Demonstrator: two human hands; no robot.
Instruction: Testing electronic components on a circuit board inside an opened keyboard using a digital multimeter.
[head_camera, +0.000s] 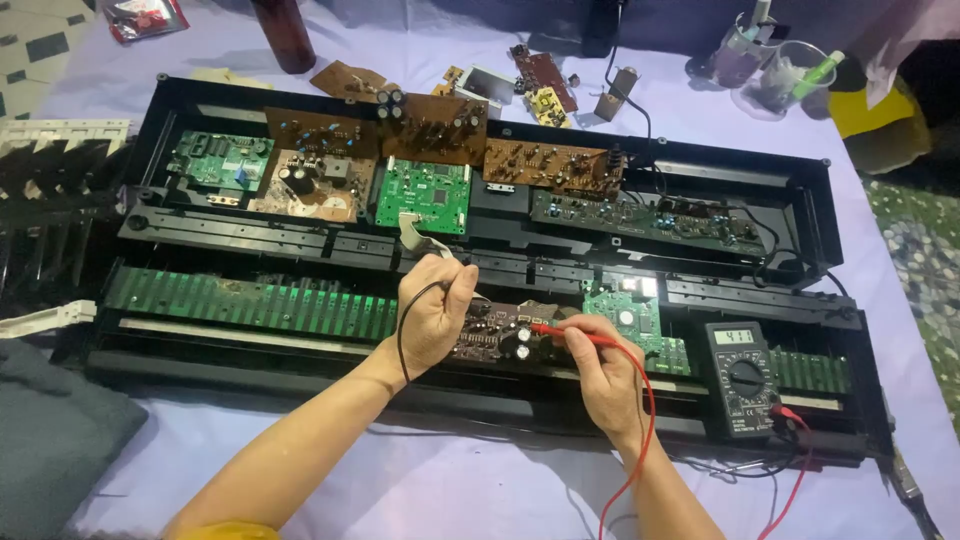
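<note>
Left hand (432, 312) fingers pinch the black probe (462, 272); right hand (600, 368) grips the red probe (562, 333), seemingly touching the circuit board (495, 340).

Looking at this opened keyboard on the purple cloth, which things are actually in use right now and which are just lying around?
In use:
left hand holding black probe
right hand holding red probe
small dark circuit board under both probe tips
black digital multimeter

Lying about:
loose brown circuit boards
clear plastic cups
dark red bottle
grey cushion
</note>
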